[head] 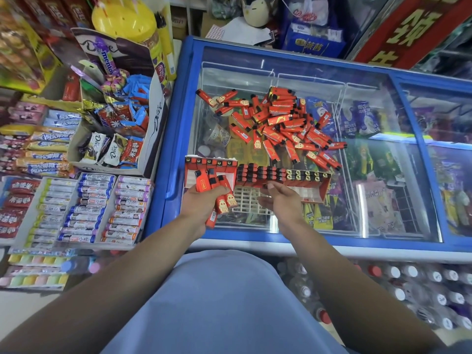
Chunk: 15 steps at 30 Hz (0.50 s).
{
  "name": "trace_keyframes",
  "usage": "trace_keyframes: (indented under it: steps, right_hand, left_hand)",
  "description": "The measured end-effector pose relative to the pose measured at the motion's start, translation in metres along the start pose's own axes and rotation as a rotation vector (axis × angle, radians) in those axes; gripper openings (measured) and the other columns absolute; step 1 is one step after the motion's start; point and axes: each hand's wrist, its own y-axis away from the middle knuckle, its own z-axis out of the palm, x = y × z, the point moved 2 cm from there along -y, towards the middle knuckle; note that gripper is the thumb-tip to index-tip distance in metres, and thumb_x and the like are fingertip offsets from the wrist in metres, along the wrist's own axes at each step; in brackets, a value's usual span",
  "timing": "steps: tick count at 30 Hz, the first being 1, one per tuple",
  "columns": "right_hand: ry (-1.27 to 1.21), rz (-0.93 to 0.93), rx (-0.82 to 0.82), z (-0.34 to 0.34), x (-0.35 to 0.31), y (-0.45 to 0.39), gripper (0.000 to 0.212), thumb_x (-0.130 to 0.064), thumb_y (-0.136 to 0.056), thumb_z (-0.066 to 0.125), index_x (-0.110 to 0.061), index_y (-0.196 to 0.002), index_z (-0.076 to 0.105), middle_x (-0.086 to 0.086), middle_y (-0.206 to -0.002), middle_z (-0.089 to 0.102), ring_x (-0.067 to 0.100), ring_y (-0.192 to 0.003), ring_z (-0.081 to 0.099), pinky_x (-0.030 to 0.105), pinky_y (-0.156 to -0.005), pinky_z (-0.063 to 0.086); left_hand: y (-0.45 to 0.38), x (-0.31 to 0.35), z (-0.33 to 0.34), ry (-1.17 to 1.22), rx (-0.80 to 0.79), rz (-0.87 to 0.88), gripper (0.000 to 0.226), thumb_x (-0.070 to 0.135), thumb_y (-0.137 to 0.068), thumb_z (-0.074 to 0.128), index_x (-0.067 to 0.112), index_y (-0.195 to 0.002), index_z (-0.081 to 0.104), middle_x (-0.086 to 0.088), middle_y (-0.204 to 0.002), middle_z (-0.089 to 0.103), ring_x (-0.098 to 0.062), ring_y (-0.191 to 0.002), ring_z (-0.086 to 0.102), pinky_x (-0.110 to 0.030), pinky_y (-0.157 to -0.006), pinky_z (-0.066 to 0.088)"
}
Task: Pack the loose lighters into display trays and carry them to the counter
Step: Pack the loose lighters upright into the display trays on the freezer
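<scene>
shop corner, crowded. blue-framed chest freezer (178,139) with a sliding glass lid serves as the work surface; candy boxes (112,139) and gum racks stacked on the shelf to its left, bottled drinks below the freezer's front edge.

loose lighters (281,123), red with black tops, lie in a jumbled heap on the glass, mid-lid, well apart from the hands. nearer the person, a red display tray (309,180) sits on the glass, its back rows filled with lighters standing upright, front part showing bare white. a second tray (194,172) at left has one row filled along the back, the rest open. a pale plastic grid insert (249,200) lies between the hands.

left hand (201,205) grips a fistful of lighters (219,192), fingers curled round the bundle, tops pointing toward the left tray and overlapping it. right hand (281,200) is palm-up with fingers loosely relaxed, holding nothing, fingertips just by the front edge of the filled rows.

step in hand, as judged: feeding lighters from the left-hand bundle into tray slots. packing looks well short of done, given the heap remaining; carrying to the counter not begun.

next move likely calls for the right hand to pick single lighters from the bundle, turn each top-up, and seat it squarely in an empty slot.
</scene>
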Motion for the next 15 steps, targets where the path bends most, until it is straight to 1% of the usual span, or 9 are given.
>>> trace_keyframes:
  steps: [1,3,6,8,9,11,13,14,15]
  right_hand:
    - [-0.008,-0.005,0.003,0.000,-0.001,0.000,0.012,-0.015,-0.104,0.058,-0.015,-0.112,0.067,0.007,-0.098,0.076,0.022,-0.074,0.072,0.030,-0.073,0.063]
    - [-0.007,-0.014,0.017,0.002,-0.002,-0.002,0.014,-0.014,-0.102,0.062,-0.010,-0.114,0.067,0.007,-0.097,0.076,0.023,-0.073,0.072,0.028,-0.070,0.062]
    - [0.016,-0.016,0.040,0.010,-0.003,-0.003,0.017,-0.015,-0.096,0.070,-0.008,-0.112,0.066,0.004,-0.091,0.077,0.021,-0.068,0.072,0.036,-0.077,0.063]
    - [0.031,-0.013,0.058,0.014,-0.004,-0.005,0.017,-0.018,-0.093,0.075,-0.008,-0.103,0.064,0.004,-0.088,0.077,0.020,-0.064,0.072,0.043,-0.081,0.063]
    - [0.039,-0.016,0.067,0.015,-0.004,-0.005,0.018,-0.019,-0.092,0.076,-0.008,-0.099,0.064,0.007,-0.088,0.077,0.020,-0.063,0.072,0.044,-0.080,0.063]
    - [0.067,-0.037,0.089,0.016,-0.008,-0.003,0.021,-0.021,-0.091,0.077,-0.007,-0.094,0.062,0.012,-0.088,0.075,0.019,-0.058,0.069,0.040,-0.073,0.064]
    - [0.111,-0.075,0.100,0.014,-0.014,0.004,0.027,-0.027,-0.089,0.079,-0.007,-0.090,0.061,0.013,-0.083,0.069,0.018,-0.056,0.064,0.033,-0.059,0.060]
    - [0.137,-0.084,0.066,0.015,-0.018,0.011,0.030,-0.033,-0.089,0.079,-0.008,-0.089,0.062,0.009,-0.081,0.068,0.018,-0.058,0.062,0.030,-0.054,0.056]
    - [0.165,-0.073,-0.004,0.016,-0.022,0.018,0.033,-0.039,-0.089,0.078,-0.009,-0.091,0.065,0.004,-0.081,0.067,0.018,-0.062,0.062,0.027,-0.052,0.053]
  left_hand:
    - [0.000,0.000,0.001,-0.002,-0.007,-0.001,0.022,0.013,-0.083,0.083,0.023,-0.096,0.070,-0.002,-0.084,0.079,-0.019,-0.076,0.075,-0.049,-0.082,0.061]
    - [-0.001,0.000,0.001,-0.003,-0.012,-0.003,0.021,0.013,-0.083,0.083,0.024,-0.096,0.069,0.001,-0.081,0.078,-0.018,-0.075,0.075,-0.048,-0.082,0.061]
    - [-0.002,-0.001,0.001,-0.011,-0.017,-0.007,0.023,0.015,-0.082,0.084,0.024,-0.098,0.070,0.002,-0.080,0.079,-0.016,-0.074,0.076,-0.043,-0.079,0.062]
    - [-0.003,0.000,0.002,-0.019,-0.023,-0.014,0.027,0.016,-0.080,0.086,0.022,-0.101,0.072,-0.001,-0.084,0.080,-0.021,-0.080,0.078,-0.043,-0.080,0.063]
    - [-0.003,0.000,0.003,-0.018,-0.032,-0.015,0.028,0.015,-0.079,0.086,0.020,-0.103,0.072,-0.004,-0.087,0.080,-0.025,-0.084,0.078,-0.045,-0.081,0.063]
    - [-0.003,0.000,0.005,-0.007,-0.061,-0.009,0.029,0.011,-0.079,0.086,0.016,-0.105,0.073,-0.010,-0.094,0.080,-0.029,-0.087,0.078,-0.045,-0.079,0.063]
    - [-0.003,0.001,0.007,-0.013,-0.093,-0.003,0.028,0.008,-0.079,0.085,0.014,-0.104,0.073,-0.014,-0.099,0.079,-0.029,-0.086,0.077,-0.041,-0.074,0.063]
    - [-0.003,0.001,0.008,-0.020,-0.110,-0.003,0.027,0.008,-0.080,0.085,0.014,-0.103,0.073,-0.015,-0.100,0.078,-0.030,-0.086,0.076,-0.040,-0.074,0.063]
    - [-0.003,0.002,0.009,-0.030,-0.133,-0.003,0.025,0.008,-0.080,0.084,0.014,-0.103,0.073,-0.016,-0.100,0.078,-0.031,-0.087,0.076,-0.040,-0.073,0.063]
